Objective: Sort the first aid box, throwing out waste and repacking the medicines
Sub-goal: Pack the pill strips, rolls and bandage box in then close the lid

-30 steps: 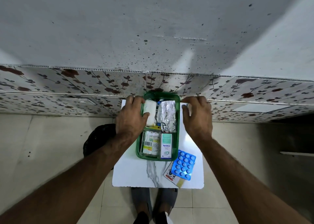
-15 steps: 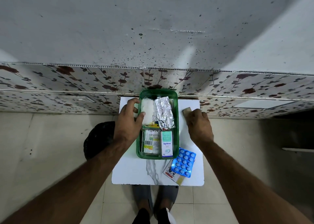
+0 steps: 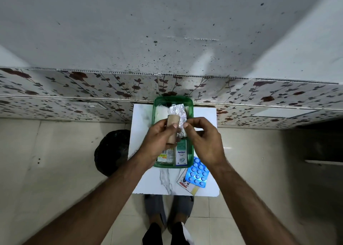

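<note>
Over the green tray [image 3: 173, 98] on the small white table [image 3: 148, 179], my left hand [image 3: 157, 142] grips a tan cardboard-coloured roll [image 3: 172, 123], held upright. My right hand [image 3: 206, 142] is just to its right, thumb and forefinger pinched together close to the roll. Whether they hold anything is unclear. In the tray lie a silver foil strip [image 3: 179, 111], white gauze [image 3: 160, 112], a green-white Optibex box [image 3: 181, 154] and a striped box [image 3: 165, 156], partly hidden by my left hand.
A blue blister pack [image 3: 197, 174] lies on a printed sachet [image 3: 183, 183] at the table's front right. A black bin [image 3: 111, 152] stands on the floor left of the table. A flower-patterned wall panel [image 3: 259, 96] runs behind. My feet [image 3: 167, 231] are under the table's front edge.
My right hand took the tan roll from the table right of the tray and brought it over the tray. My left hand left the tray's edge and now grips the roll.
</note>
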